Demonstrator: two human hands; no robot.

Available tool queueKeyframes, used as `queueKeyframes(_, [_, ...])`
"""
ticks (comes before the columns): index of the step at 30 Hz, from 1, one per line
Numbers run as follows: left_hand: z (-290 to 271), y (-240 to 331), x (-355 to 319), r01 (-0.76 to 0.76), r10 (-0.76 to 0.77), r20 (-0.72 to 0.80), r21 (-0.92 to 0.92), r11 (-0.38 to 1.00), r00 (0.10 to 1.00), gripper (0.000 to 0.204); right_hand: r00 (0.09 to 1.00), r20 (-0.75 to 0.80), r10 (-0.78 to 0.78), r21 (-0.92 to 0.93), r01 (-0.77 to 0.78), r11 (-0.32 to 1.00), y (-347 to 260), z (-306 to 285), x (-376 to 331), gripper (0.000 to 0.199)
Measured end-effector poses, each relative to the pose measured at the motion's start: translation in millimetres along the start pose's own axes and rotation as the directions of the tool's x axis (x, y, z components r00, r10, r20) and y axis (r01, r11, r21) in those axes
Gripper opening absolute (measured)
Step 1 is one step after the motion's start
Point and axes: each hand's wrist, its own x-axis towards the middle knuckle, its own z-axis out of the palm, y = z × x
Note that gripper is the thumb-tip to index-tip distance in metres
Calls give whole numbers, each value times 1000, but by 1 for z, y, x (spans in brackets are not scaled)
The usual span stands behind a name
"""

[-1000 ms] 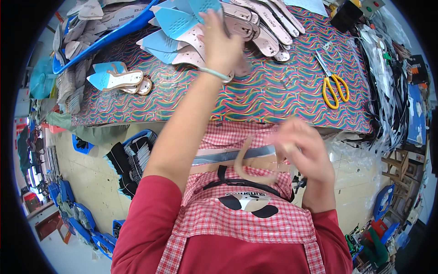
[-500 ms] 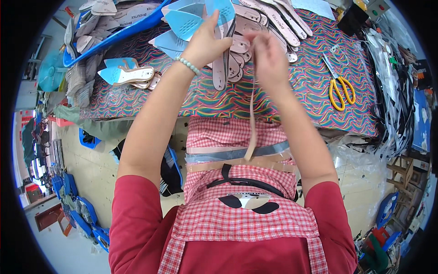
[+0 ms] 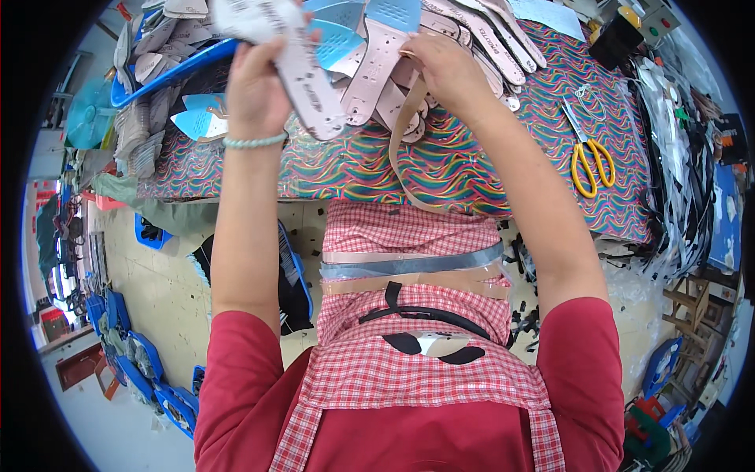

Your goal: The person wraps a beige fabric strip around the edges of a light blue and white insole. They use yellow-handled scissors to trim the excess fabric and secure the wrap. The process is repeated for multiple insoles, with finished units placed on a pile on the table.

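Note:
My left hand (image 3: 259, 94) is closed around a pale shoe insole board (image 3: 308, 88), its printed face up and its far end blurred by motion. The insole is tilted over the front of the pile. In my right hand (image 3: 450, 72) the fingers are pinched on a narrow beige strip (image 3: 399, 141), which curves down over the table's front edge. Just left of those fingertips lies an insole with a blue perforated front (image 3: 393, 14) and a pinkish heel part. More blue-fronted insoles (image 3: 336, 49) lie between my hands, partly hidden by the held one.
Stacks of pink insoles (image 3: 499, 39) lie at the back. Yellow-handled scissors (image 3: 591, 167) rest on the patterned tablecloth (image 3: 535, 165) at right. A blue tray (image 3: 177, 72) of insoles stands back left, near a small blue-fronted pair (image 3: 198, 118). Black and white strips (image 3: 684, 157) hang at the right edge.
My left hand has moved left and now holds an insole printed face up. My right hand has shifted slightly left and up, and the strip's loose end has swung up to the table edge.

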Motion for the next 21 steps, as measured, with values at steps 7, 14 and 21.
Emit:
queueKeyframes(7, [46,74,-116,-226,279,-5,570,790,960,56,875,93,474,691,-400,602,-33,-34,-7,22])
queueKeyframes(14, [-29,-40,-186,-172,-166,168,985,-7,972,66,767,419,487,890,-454,-50,-150,-179,-93,18])
queueKeyframes(21, [17,-23,-139,275,-401,-43,795,542,915,38,823,482,302,582,-558,592,-164,-132,-83,13])
